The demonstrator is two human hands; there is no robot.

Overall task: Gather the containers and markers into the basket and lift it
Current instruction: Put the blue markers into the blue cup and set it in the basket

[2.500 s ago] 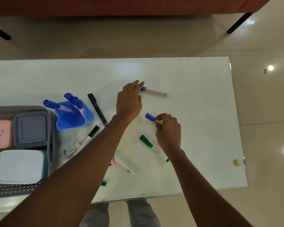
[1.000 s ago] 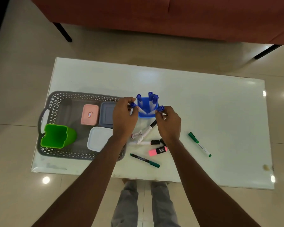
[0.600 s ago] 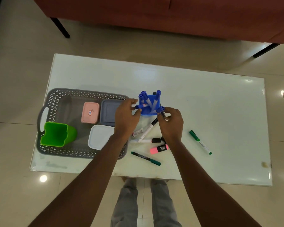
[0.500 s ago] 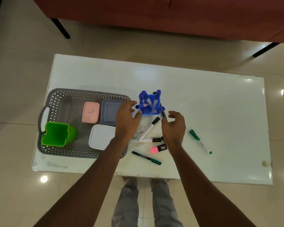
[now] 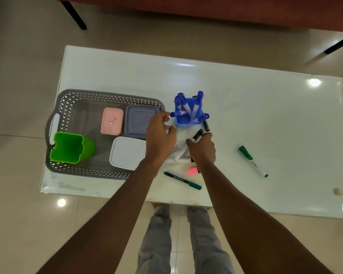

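The grey basket (image 5: 107, 95) sat on the left part of the white surface (image 5: 265, 115), with a green cup (image 5: 71, 148), a pink container (image 5: 111, 121), a grey-blue container (image 5: 139, 121) and a white container (image 5: 127, 153) inside it. Just beside its right end stood a blue cup (image 5: 186, 120) full of blue-capped markers (image 5: 183, 103). The left hand (image 5: 160, 135) hovered over the basket's right edge, its grip loose, fingers half curled, holding nothing. The right hand (image 5: 201, 149) had its grip pinched on a black-capped marker (image 5: 196, 136) among other markers near the blue cup. A pink highlighter (image 5: 193, 171) and a thin dark-green pen (image 5: 182, 180) lay near the front edge, and a green marker (image 5: 252, 161) lay well apart to the right.
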